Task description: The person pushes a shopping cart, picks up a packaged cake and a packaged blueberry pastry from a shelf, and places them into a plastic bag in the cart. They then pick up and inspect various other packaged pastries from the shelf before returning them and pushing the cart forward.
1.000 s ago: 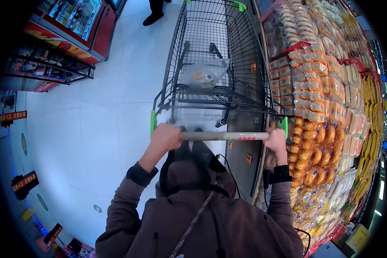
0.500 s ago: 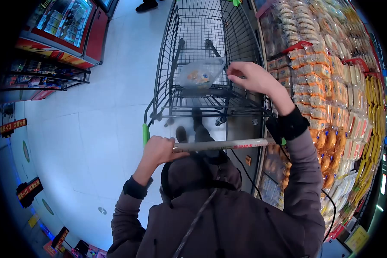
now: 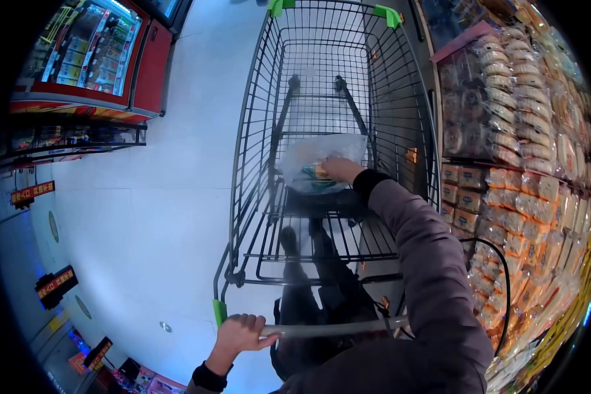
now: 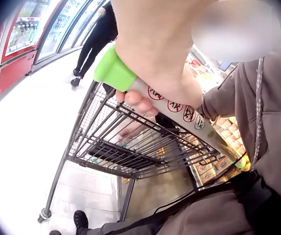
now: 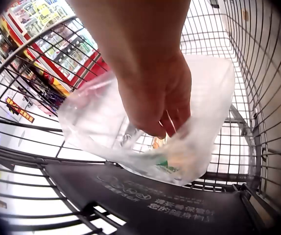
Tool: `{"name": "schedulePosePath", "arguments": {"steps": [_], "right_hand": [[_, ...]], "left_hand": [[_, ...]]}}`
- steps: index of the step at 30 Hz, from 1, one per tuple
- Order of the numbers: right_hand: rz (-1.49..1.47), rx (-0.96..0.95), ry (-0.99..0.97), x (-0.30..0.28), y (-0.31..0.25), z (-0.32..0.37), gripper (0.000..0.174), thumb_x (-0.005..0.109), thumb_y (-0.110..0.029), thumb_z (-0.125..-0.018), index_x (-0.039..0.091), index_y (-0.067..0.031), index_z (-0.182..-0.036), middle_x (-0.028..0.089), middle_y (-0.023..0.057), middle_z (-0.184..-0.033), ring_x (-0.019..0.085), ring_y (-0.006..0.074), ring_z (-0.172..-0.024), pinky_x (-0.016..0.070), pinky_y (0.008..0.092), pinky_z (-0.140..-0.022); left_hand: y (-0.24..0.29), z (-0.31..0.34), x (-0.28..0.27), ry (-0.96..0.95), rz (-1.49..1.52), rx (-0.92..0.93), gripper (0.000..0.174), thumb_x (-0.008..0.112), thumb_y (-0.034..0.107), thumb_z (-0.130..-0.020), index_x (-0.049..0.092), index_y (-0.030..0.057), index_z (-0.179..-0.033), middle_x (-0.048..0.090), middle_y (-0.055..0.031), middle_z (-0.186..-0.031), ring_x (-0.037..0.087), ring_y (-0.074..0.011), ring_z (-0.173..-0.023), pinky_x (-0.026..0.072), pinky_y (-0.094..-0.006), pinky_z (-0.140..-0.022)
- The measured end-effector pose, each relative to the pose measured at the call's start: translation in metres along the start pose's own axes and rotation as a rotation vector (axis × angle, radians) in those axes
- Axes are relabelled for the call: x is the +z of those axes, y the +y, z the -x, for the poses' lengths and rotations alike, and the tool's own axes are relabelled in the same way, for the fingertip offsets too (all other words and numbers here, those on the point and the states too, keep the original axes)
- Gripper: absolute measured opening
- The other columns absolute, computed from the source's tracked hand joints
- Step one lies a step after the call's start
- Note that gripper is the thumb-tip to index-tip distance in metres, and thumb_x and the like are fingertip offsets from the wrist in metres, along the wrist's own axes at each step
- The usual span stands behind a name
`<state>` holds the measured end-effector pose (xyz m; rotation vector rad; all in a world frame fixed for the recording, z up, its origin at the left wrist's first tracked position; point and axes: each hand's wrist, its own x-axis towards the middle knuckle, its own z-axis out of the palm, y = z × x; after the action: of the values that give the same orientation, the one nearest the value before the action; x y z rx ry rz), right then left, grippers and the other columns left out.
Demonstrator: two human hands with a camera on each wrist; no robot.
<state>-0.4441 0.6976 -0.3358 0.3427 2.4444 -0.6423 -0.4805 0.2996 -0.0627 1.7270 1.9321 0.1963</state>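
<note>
My left hand [image 3: 240, 333] grips the pale handlebar [image 3: 338, 328] of a wire shopping cart, beside its green end cap [image 4: 114, 68]. In the left wrist view, its fingers curl under the bar. My right hand [image 3: 341, 169] reaches down into a translucent plastic bag [image 3: 297, 152] lying in the cart's basket. In the right wrist view, the fingers [image 5: 156, 128] are bent and point down inside the bag's mouth. Orange and green packaging [image 5: 168, 167] shows through the plastic close under the fingertips. I cannot tell whether the fingers hold it.
Packaged breads and buns [image 3: 505, 98] fill shelves along the cart's right side. A dark panel [image 5: 145, 196] crosses the basket near the bag. Red glass-front coolers [image 3: 150, 69] stand to the left across the pale floor [image 3: 144, 230]. Another person's dark-clothed legs [image 4: 89, 51] show ahead.
My right hand has left the handlebar and gone forward and down into the bag. My left hand has stayed on the bar. My body leans further forward, and the cart looks closer.
</note>
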Motion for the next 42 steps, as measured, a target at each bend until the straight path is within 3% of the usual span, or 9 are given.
{"name": "schedulePosePath", "arguments": {"steps": [4,12,14,17,20,26,32,35,42], "right_hand": [[0.050,-0.114,0.101,0.033,0.030,-0.022,0.026,0.043,-0.019,-0.084,0.061,-0.0103,-0.101,0.060,0.0114,-0.104,0.057,0.0308,-0.096,0.0444,0.0436,-0.084],[0.085,0.066,0.064,0.086,0.063,-0.083,0.030,0.044,-0.030,-0.085,0.061,-0.0114,-0.101,0.059,0.0105,-0.106,0.058,0.0296,-0.095,0.0459,0.0437,-0.081],[0.146,0.111,-0.094,0.077,0.060,-0.096,0.033,0.045,-0.034,-0.084,0.062,-0.0109,-0.100,0.059,0.0125,-0.106,0.058,0.0295,-0.095,0.0459,0.0439,-0.080],[0.009,0.196,0.034,0.141,0.081,-0.134,0.036,0.043,-0.037,-0.084,0.063,-0.0106,-0.100,0.060,0.0141,-0.106,0.058,0.0288,-0.095,0.0454,0.0431,-0.081],[0.043,0.233,0.138,0.140,0.077,-0.139,0.026,0.057,-0.020,-0.078,0.062,-0.0080,-0.100,0.061,0.0109,-0.102,0.057,0.0263,-0.095,0.0459,0.0411,-0.077],[0.101,0.067,-0.139,0.004,0.055,-0.082,0.025,0.065,-0.023,-0.073,0.064,-0.0091,-0.094,0.063,0.0116,-0.095,0.059,0.0300,-0.090,0.0467,0.0401,-0.078],[0.012,-0.159,0.042,-0.047,0.071,-0.064,0.043,0.073,-0.020,-0.064,0.056,0.0007,-0.097,0.061,0.0171,-0.093,0.058,0.0331,-0.089,0.0466,0.0413,-0.077],[-0.085,-0.119,0.196,-0.105,0.067,-0.038,0.051,0.073,-0.019,-0.063,0.049,0.0027,-0.103,0.060,0.0201,-0.095,0.057,0.0349,-0.089,0.0467,0.0412,-0.076],[-0.150,-0.056,0.235,-0.236,0.041,0.082,0.047,0.067,-0.021,-0.066,0.046,0.0023,-0.100,0.058,0.0193,-0.099,0.056,0.0366,-0.093,0.0458,0.0405,-0.078]], "left_hand": [[-0.002,-0.013,-0.005,-0.018,-0.005,0.013,0.050,0.061,0.051,-0.073,0.039,0.0106,-0.054,0.034,-0.0001,-0.042,0.042,-0.0149,-0.034,0.0335,-0.0259,-0.034],[-0.007,-0.032,-0.022,-0.193,-0.021,-0.036,0.054,0.066,0.057,-0.065,0.039,0.0127,-0.052,0.037,0.0016,-0.042,0.044,-0.0127,-0.035,0.0358,-0.0245,-0.035],[-0.010,-0.028,-0.027,-0.153,-0.022,-0.002,0.052,0.063,0.058,-0.068,0.053,0.0075,-0.070,0.045,-0.0036,-0.058,0.049,-0.0178,-0.052,0.0396,-0.0298,-0.047],[-0.013,-0.028,-0.027,-0.181,0.005,-0.022,0.046,0.066,0.053,-0.067,0.051,0.0089,-0.070,0.043,-0.0037,-0.059,0.049,-0.0185,-0.053,0.0408,-0.0305,-0.048],[-0.012,-0.041,-0.036,-0.142,-0.066,0.006,0.050,0.061,0.057,-0.071,0.050,0.0085,-0.066,0.041,-0.0022,-0.056,0.047,-0.0160,-0.049,0.0390,-0.0283,-0.045],[-0.029,-0.057,-0.040,-0.068,-0.109,0.054,0.058,0.065,0.064,-0.062,0.039,0.0129,-0.052,0.037,0.0020,-0.042,0.042,-0.0131,-0.034,0.0350,-0.0236,-0.035],[-0.054,-0.062,-0.046,0.028,-0.157,0.112,0.058,0.060,0.061,-0.070,0.037,0.0113,-0.050,0.034,0.0010,-0.039,0.040,-0.0132,-0.033,0.0340,-0.0243,-0.035],[-0.066,-0.074,-0.054,0.098,-0.221,0.169,0.057,0.060,0.061,-0.070,0.039,0.0107,-0.052,0.034,0.0009,-0.039,0.042,-0.0141,-0.033,0.0342,-0.0248,-0.034],[-0.081,-0.118,-0.052,0.231,-0.251,0.231,0.056,0.058,0.060,-0.073,0.043,0.0093,-0.053,0.043,-0.0035,-0.037,0.049,-0.0215,-0.033,0.0369,-0.0304,-0.034]]}}
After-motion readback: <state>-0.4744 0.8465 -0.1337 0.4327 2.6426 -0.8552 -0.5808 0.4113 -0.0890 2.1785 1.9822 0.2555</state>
